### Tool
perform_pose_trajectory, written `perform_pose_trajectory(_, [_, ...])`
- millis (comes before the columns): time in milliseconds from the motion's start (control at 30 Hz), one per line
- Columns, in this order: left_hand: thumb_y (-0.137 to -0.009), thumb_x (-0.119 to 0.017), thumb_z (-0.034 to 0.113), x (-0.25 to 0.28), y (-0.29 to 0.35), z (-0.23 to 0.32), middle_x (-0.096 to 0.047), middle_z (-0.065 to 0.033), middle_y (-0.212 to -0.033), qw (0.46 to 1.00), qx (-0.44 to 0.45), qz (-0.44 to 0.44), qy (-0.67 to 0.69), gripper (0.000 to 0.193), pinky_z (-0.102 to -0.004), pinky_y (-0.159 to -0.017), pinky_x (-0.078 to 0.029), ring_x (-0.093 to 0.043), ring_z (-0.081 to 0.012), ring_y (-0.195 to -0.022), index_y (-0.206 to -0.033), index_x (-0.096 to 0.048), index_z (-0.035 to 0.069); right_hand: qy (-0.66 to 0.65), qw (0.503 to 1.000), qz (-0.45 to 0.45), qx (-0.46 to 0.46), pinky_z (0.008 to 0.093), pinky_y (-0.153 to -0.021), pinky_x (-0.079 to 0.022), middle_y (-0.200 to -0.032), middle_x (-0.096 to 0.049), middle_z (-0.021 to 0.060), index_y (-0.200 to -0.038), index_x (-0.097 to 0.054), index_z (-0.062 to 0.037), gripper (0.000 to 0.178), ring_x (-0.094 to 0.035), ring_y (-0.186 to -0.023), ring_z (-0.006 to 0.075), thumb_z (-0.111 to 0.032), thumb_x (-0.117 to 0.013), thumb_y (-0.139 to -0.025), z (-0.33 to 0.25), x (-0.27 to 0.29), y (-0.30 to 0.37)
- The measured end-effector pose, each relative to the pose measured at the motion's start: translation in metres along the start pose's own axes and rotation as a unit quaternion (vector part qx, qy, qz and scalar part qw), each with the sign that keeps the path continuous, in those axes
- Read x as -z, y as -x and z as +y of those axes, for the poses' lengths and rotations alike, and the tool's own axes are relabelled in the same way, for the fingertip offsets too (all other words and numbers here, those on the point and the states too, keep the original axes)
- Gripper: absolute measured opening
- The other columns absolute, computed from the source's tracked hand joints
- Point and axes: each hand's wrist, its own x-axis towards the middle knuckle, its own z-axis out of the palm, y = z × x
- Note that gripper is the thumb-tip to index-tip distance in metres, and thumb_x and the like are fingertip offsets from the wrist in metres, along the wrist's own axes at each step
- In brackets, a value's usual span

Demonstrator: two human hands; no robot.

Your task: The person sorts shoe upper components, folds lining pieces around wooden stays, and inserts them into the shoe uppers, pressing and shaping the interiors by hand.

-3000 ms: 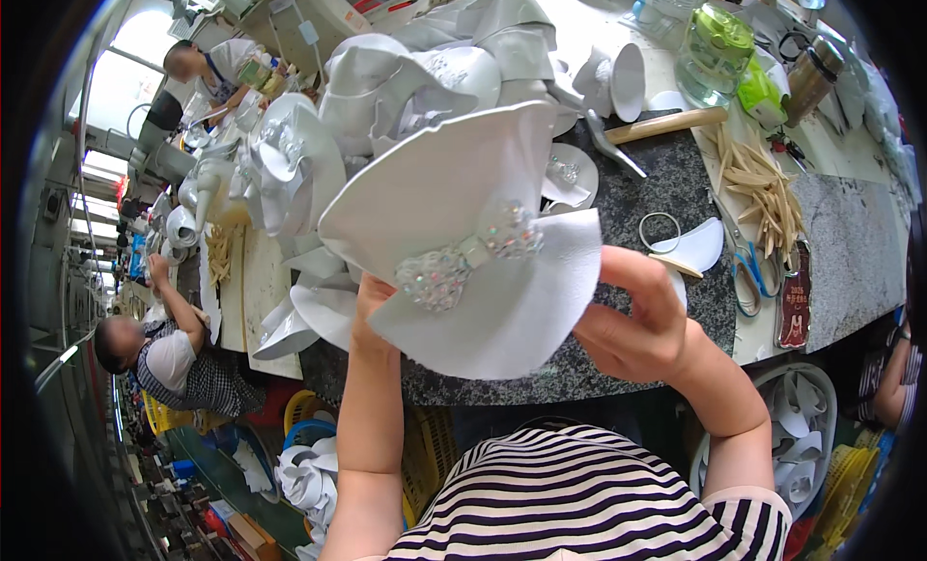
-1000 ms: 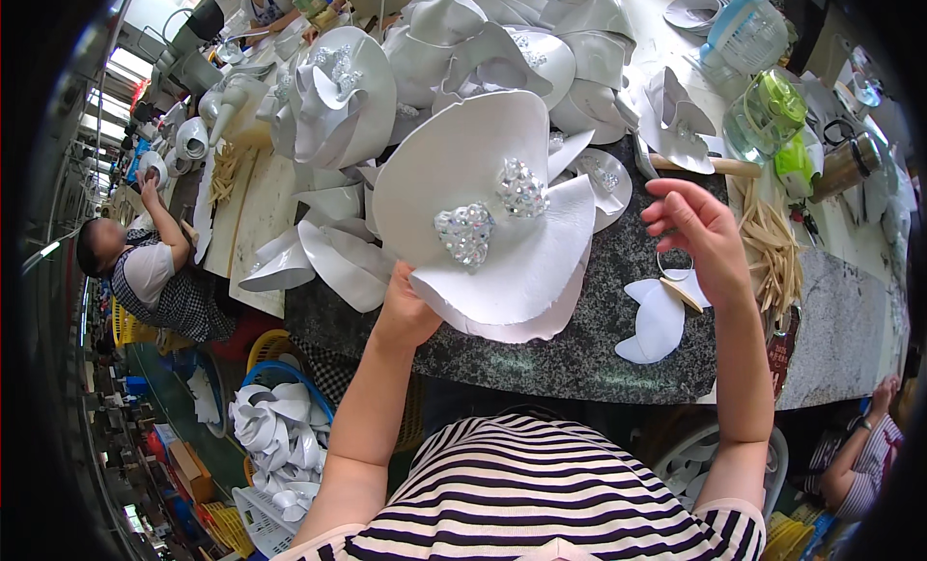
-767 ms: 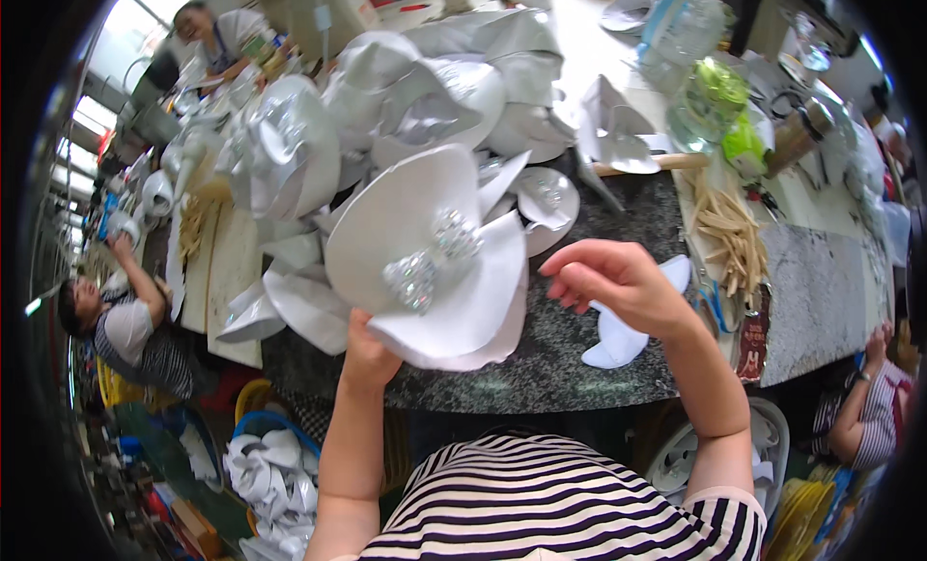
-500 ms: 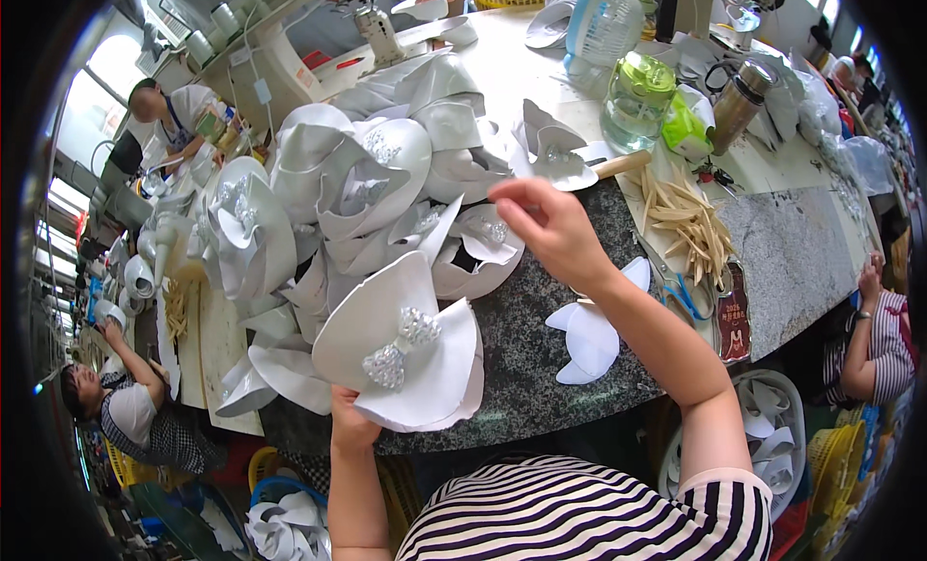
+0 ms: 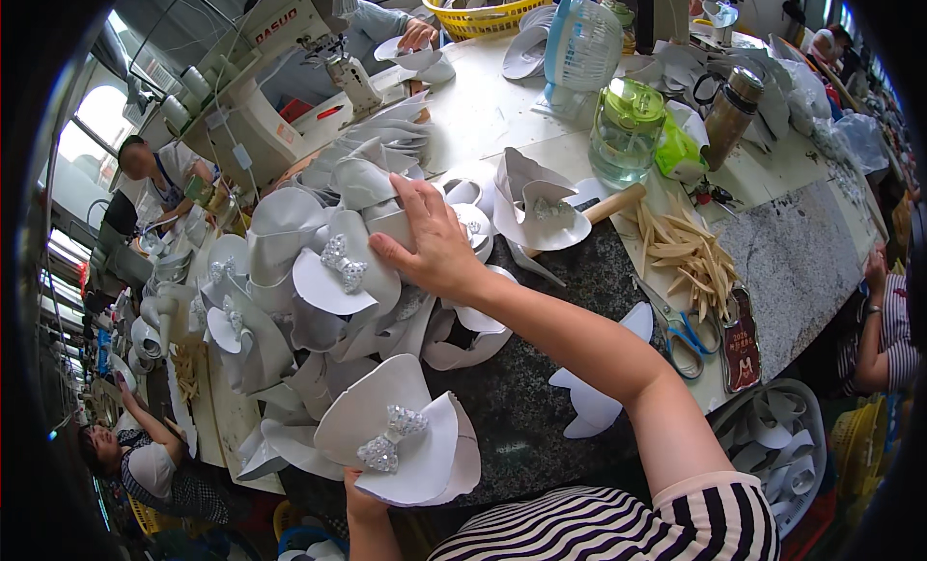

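Observation:
My left hand (image 5: 365, 495), fingers closed, grips the lower edge of a white shoe upper (image 5: 439, 455) with a sparkling bow on it. The shoe upper hides part of those fingers. Farther up, my right hand (image 5: 430, 242) lies across the pile of white shoe uppers (image 5: 275, 233), its thumb spread away from the other fingers. Several uppers in the pile bear the same glittery bows. To the right of this hand, a separate white upper (image 5: 541, 209) rests by a wooden handle (image 5: 614, 204). Flat white pieces (image 5: 589, 397) lie on the dark speckled slab (image 5: 526, 368), partly under my right forearm.
On the right are blue-handled scissors (image 5: 684, 341), beige strips (image 5: 686, 247), a red case (image 5: 742, 344), a green-lidded jug (image 5: 628, 126), a metal flask (image 5: 734, 112) and a small fan (image 5: 582, 49). Sewing machine (image 5: 352, 83) and co-worker's hand (image 5: 418, 35) are at the back. A bin of white pieces (image 5: 777, 455) stands lower right.
My right hand has moved left and come down onto the pile, its fingers spreading. The left hand still holds its upper. The whole view has shifted, and the uppers in the pile sit differently.

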Motion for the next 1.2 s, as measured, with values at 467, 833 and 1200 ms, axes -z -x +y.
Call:
perform_pose_trajectory(467, [-0.084,-0.07,0.003,0.055,0.003,-0.025,-0.059,-0.0185,-0.132,0.994,0.058,0.031,-0.087,0.06,-0.0469,-0.099,-0.051,-0.061,-0.0314,-0.117,-0.139,-0.046,-0.001,0.029,0.996,-0.078,-0.026,0.0474,-0.111,-0.031,-0.15,-0.031,0.0322,-0.152,-0.019,0.0043,0.093,-0.038,-0.136,0.0444,-0.061,-0.051,-0.094,0.011,0.053,-0.003])
perform_pose_trajectory(833, [-0.079,-0.077,0.005,0.019,-0.013,-0.024,-0.061,-0.0175,-0.13,0.989,0.04,0.025,-0.14,0.064,-0.044,-0.1,-0.049,-0.063,-0.0275,-0.114,-0.136,-0.049,-0.004,0.051,0.995,-0.055,0.064,0.0492,-0.111,-0.03,-0.15,-0.03,0.0305,-0.151,-0.02,0.0066,0.088,-0.038,-0.131,0.0448,-0.047,-0.06,-0.093,-0.001,0.027,0.028])
perform_pose_trajectory(1200, [-0.08,-0.076,0.014,0.024,-0.007,-0.031,-0.058,-0.0198,-0.133,0.988,0.056,-0.031,-0.142,0.069,-0.0455,-0.102,-0.048,-0.06,-0.0295,-0.119,-0.138,-0.045,-0.005,0.088,0.992,-0.012,0.093,0.0489,-0.108,-0.033,-0.149,-0.034,0.0289,-0.151,-0.025,0.0037,0.08,-0.043,-0.13,0.0425,-0.046,-0.055,-0.097,0.018,0.051,0.032])
